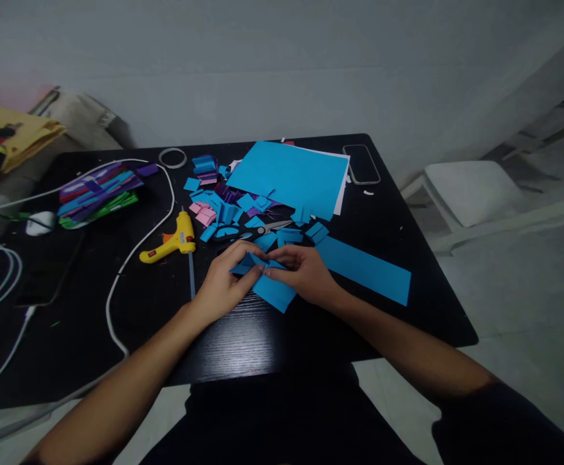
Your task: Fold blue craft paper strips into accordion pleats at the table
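Between my two hands, near the table's front, is a folded piece of blue paper (276, 292). My left hand (228, 278) pinches its left side, thumb on top. My right hand (304, 271) grips the upper right part between thumb and fingers. A flap of the paper stands up between the fingertips, while the lower part hangs toward me. Just beyond the hands lie scissors (275, 227) with dark handles, among small cut blue paper pieces (226, 212). To the right of my right hand a long blue paper strip (372, 271) lies flat.
A yellow glue gun (182, 234) lies to the left, near a white cable (117, 284). Blue sheets (292, 174) and a phone (363, 164) are at the back. Bundled coloured paper strips (99, 192), a tape roll (172, 158) and pink pieces (203, 212) rest on the black table (233, 355).
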A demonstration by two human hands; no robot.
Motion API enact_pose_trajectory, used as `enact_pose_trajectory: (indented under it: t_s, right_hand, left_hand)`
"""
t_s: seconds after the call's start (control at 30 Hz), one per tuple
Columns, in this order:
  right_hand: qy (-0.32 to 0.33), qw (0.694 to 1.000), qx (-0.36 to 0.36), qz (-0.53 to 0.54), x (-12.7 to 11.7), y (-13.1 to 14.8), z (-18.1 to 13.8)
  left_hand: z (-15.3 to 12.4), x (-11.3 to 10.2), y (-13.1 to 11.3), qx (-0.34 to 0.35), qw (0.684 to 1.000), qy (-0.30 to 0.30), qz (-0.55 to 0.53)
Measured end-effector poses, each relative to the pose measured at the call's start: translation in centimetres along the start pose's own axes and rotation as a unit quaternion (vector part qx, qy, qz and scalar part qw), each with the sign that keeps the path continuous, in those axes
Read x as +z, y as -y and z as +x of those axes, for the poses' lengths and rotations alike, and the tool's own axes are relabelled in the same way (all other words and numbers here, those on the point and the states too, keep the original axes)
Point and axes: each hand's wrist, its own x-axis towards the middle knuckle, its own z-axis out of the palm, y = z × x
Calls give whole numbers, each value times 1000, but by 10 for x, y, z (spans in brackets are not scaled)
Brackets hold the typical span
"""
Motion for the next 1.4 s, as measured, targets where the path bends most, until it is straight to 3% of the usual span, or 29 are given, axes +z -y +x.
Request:
enact_pose_trajectory:
  t_s: [0.27, 0.53, 0.8, 1.03, 1.4]
  right_hand:
    - [14, 999, 28, 27, -3, -3, 1]
    - [-8, 998, 21, 55, -3, -3, 5]
    - [-8, 996, 35, 76, -4, -2, 5]
    - [33, 998, 0, 60, -5, 6, 3]
    - [2, 999, -17, 35, -5, 3, 3]
  left_hand:
    - [-1, 0, 1, -42, 999, 0, -21]
    - [-3, 5, 4, -140, 987, -9, -81]
    - [1, 8, 4, -166, 954, -5, -249]
    - [4, 3, 2, -209, 932, 20, -295]
    - [3, 3, 3, -217, 931, 34, -292]
